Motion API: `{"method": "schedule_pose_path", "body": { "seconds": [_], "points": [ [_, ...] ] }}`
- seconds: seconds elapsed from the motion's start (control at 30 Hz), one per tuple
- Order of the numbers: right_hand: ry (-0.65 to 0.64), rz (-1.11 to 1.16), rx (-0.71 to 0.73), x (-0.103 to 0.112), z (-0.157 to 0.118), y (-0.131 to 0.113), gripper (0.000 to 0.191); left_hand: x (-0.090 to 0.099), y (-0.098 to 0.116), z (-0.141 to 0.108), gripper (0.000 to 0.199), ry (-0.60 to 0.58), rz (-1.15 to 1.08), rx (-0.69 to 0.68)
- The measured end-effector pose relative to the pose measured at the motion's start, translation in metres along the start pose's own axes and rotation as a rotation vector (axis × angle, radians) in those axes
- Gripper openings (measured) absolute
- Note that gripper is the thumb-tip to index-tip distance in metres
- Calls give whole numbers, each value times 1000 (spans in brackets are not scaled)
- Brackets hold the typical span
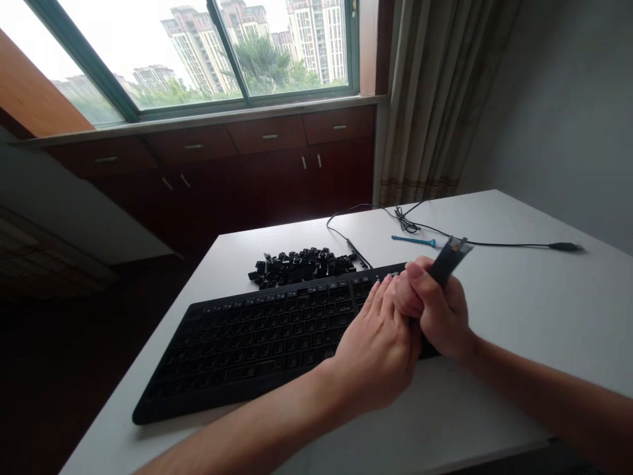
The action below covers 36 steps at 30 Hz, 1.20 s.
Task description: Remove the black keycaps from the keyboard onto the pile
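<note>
A black keyboard (257, 336) lies at an angle across the white table, most of its keycaps off and the key sockets bare. Over its right end rests my left hand (378, 336), fingers stretched out and close together, touching my right hand. My right hand (440, 307) is closed around a flat black tool (445, 260) whose paler, see-through end points up to the right. The tool's lower end is hidden behind the hands, so its exact kind is unclear. Behind the keyboard sits a heap of loose black keycaps (301, 267).
A blue stick-like tool (413, 241) lies on the table (544, 316) beyond my hands. The keyboard's thin black cable (494, 245) is partly bundled and runs right to a plug. A long black strip (359, 254) lies by the keycaps. Cabinets (267, 171) stand under the window.
</note>
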State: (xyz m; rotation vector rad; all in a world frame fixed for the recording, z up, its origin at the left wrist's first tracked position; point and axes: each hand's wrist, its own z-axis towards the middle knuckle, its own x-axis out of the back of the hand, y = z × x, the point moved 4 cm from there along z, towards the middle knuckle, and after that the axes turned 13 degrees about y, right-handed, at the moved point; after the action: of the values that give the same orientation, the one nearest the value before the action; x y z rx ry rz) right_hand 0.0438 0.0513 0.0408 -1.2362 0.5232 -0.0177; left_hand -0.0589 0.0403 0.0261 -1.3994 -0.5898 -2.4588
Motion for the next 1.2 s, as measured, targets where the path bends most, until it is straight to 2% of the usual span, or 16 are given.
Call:
{"method": "schedule_pose_path", "body": {
  "seconds": [0.17, 0.37, 0.47, 0.57, 0.67, 0.8, 0.93, 1.03, 1.2],
  "points": [
    [42, 42, -15, -1, 7, 2, 46, 6, -5, 2, 59, 21, -70, 59],
    [235, 210, -100, 5, 27, -1, 43, 13, -24, -2, 30, 115, -288, 182],
    [321, 235, -146, 10, 34, -3, 43, 17, -31, -2, 18, 151, -326, 176],
    [364, 229, -175, 14, 38, -2, 42, 30, -38, 4, 17, 168, -311, 161],
    [365, 211, -191, 15, 40, 0, 41, 50, -55, 13, 20, 156, -149, 174],
    [343, 202, -218, 15, 40, 2, 41, 75, -93, 18, 22, 81, 268, 257],
    [279, 153, -253, 11, 39, 2, 41, 84, -119, 17, 25, 21, 461, 330],
    [198, 110, -297, 6, 34, 3, 42, 80, -113, 18, 28, 51, 405, 303],
    [98, 135, -330, -3, 24, 7, 42, 62, -63, 14, 25, 78, 88, 114]
  ]
}}
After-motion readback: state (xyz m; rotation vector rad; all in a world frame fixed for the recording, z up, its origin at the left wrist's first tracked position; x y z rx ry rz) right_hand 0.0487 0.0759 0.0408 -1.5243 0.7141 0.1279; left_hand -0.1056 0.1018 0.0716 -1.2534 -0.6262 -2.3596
